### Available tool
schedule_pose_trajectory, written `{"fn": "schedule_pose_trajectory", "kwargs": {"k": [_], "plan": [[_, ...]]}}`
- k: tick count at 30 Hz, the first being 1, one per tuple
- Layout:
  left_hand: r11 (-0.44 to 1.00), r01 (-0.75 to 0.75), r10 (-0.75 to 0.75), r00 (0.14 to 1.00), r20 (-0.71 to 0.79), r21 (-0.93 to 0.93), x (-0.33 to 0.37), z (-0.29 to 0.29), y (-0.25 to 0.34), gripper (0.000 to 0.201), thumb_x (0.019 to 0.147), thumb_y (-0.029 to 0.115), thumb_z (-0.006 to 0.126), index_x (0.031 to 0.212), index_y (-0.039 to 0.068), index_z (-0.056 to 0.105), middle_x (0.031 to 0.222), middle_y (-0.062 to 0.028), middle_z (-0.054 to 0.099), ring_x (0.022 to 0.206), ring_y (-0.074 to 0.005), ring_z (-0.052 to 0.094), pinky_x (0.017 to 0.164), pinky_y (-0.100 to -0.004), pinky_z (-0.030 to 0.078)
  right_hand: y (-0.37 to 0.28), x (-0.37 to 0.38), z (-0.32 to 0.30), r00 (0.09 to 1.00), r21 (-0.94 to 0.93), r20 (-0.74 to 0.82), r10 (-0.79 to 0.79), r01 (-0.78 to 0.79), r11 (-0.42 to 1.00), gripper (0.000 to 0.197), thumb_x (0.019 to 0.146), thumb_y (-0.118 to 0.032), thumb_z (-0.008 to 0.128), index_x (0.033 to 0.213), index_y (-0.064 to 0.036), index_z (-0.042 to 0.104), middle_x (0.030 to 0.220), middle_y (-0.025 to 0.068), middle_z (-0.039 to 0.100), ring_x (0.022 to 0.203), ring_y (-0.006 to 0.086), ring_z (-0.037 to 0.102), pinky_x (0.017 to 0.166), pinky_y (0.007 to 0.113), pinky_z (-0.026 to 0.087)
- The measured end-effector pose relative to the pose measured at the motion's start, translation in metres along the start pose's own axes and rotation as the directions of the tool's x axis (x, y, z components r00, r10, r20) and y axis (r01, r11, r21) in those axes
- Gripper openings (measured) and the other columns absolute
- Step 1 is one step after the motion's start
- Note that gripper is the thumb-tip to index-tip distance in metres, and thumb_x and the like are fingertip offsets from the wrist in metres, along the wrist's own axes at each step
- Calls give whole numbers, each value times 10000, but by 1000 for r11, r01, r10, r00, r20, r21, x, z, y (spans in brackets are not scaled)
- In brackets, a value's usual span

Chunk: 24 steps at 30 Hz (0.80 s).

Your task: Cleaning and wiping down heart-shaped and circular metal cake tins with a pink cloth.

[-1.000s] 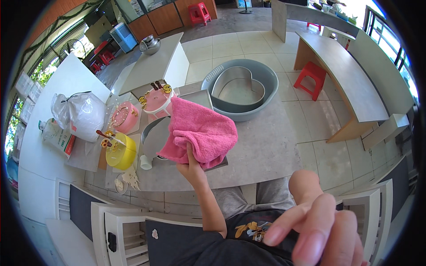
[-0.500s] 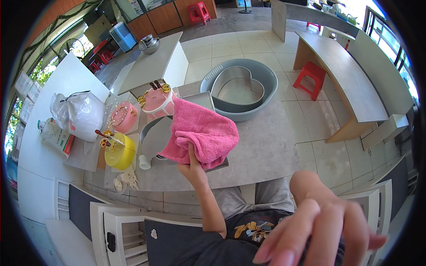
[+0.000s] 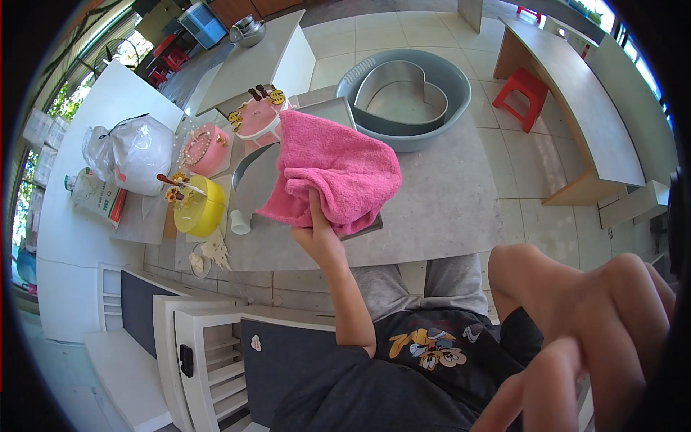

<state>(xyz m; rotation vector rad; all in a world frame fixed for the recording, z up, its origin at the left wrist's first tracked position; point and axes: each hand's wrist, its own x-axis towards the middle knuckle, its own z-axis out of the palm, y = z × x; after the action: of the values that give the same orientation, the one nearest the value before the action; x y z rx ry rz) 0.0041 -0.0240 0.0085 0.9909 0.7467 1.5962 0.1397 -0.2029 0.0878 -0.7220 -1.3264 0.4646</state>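
Note:
A pink terry towel [image 3: 342,169] hangs in folds over the grey table, with my left hand [image 3: 320,241] closed on its lower edge. The cloth partly hides a round metal pan [image 3: 253,176] and a flat rectangular tray [image 3: 335,108]. A small white cup [image 3: 240,223] sits left of my left hand. My right hand [image 3: 590,345] is raised close to the camera at the lower right. Its fingers are bent and somewhat apart, with nothing seen in them; some fingertips leave the picture. Beyond the towel, a heart-shaped metal pan [image 3: 403,111] lies inside a grey-blue basin [image 3: 461,101].
To the left stand a yellow cake [image 3: 201,212], a pink cake with beads [image 3: 207,150] and a pink-and-white cake [image 3: 258,119]. A stuffed plastic bag [image 3: 140,155] rests on the white counter. Across the floor is a red stool [image 3: 520,97]. White-framed seats flank me.
The view has tilted downward, so the table sits higher in the picture. My right hand has shifted to the right, its fingers more bent. The left hand keeps its hold on the towel.

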Motion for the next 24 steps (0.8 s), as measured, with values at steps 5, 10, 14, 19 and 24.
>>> {"fn": "schedule_pose_trajectory", "kwargs": {"k": [5, 10, 14, 19, 24], "plan": [[956, -192, 192, 981, 19, 220, 2, -14, 3, 308, 827, 184, 628, 945, -99, 595, 917, -94, 619, 804, -104, 562, 692, -233, 446, 20, 8, -3, 995, -5, 82, 58, -58, 998, 351, 786, -341, 579, 1025, -84, 596, 1132, 55, 555, 1098, 302, 469, 902, 430, 382], [962, -254, 234, 956, 179, 99, -12, 2, -4, 251, 822, 152, 617, 894, -86, 578, 813, -53, 605, 737, -82, 539, 643, -227, 438, 91, 74, 48, 920, -783, 384, -72, 366, 502, 417, 771, -339, 589, 1156, -183, 556, 1313, 73, 420, 1230, 325, 346, 989, 454, 285], [929, -324, 259, 914, 313, 176, -12, -15, -3, 233, 841, 181, 593, 855, -49, 563, 744, -5, 554, 680, -59, 486, 590, -194, 393, 113, 107, 34, 882, -758, 459, -108, 452, 470, 402, 785, -269, 567, 1177, -186, 544, 1309, 108, 427, 1234, 327, 350, 991, 466, 286], [840, -403, 275, 894, 354, 363, -7, -12, -8, 295, 819, 198, 618, 654, 7, 467, 546, 9, 404, 523, -59, 345, 455, -223, 269, 117, 141, 30, 951, -540, 10, 309, -255, 802, 442, 735, -123, 553, 1175, -153, 530, 1161, 160, 539, 1126, 359, 460, 915, 406, 399], [926, -298, 245, 942, 231, 232, 6, -12, -3, 311, 851, 155, 560, 619, 24, 399, 552, 33, 340, 530, -44, 299, 457, -225, 224, 130, 96, 46, 921, -759, 383, -75, 360, 543, 544, 614, -155, 689, 1140, -207, 558, 1337, 124, 368, 1224, 322, 357, 1032, 513, 196]]}}
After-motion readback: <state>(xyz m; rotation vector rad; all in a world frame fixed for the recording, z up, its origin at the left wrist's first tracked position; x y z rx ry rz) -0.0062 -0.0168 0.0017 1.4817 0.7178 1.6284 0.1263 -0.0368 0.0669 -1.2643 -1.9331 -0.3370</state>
